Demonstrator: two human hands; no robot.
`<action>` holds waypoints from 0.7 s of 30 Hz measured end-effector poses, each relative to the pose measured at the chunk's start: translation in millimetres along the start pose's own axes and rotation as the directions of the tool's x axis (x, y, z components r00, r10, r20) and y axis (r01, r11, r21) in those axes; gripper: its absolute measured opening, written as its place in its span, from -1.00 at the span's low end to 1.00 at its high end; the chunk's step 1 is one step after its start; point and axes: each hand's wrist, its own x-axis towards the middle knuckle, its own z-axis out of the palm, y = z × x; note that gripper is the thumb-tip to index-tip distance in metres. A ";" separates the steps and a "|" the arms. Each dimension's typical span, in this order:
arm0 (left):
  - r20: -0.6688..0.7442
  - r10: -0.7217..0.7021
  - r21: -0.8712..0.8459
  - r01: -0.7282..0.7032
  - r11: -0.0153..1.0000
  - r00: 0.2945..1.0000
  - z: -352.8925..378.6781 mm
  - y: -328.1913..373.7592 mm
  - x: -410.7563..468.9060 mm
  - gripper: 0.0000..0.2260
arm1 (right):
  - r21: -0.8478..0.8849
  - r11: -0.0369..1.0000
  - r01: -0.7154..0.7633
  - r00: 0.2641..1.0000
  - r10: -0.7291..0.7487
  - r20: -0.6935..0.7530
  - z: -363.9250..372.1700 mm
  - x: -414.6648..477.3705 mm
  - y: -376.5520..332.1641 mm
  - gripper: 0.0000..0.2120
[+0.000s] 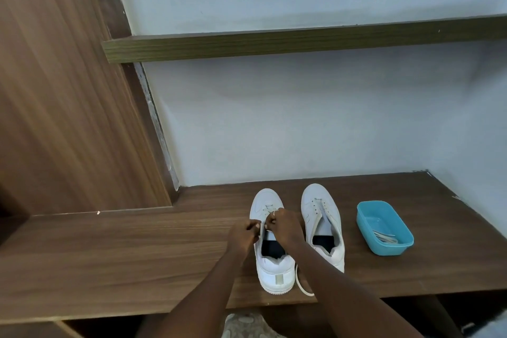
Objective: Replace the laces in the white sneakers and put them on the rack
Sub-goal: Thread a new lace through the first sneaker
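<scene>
This looks like a home, at a built-in storage nook that serves as a shoe rack. A wood-laminate ledge [137, 250] runs along a plain, pale painted wall [301, 123]. A narrower wooden shelf [274, 44] is fixed above the ledge, and a tall wood-grain panel [55, 90] closes the left side. On the ledge stands a pair of white sneakers [318, 200], a lace [301, 287] trailing by one heel, near a small blue plastic tub [384, 249]. Below the ledge shows a patch of patterned floor [244, 324].
</scene>
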 end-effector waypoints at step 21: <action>-0.100 -0.025 0.029 0.028 0.999 0.995 -12.8 29.2 -5.0 -0.85 | 0.109 0.993 -0.041 0.982 0.020 0.189 -31.0 2.6 22.4 -0.71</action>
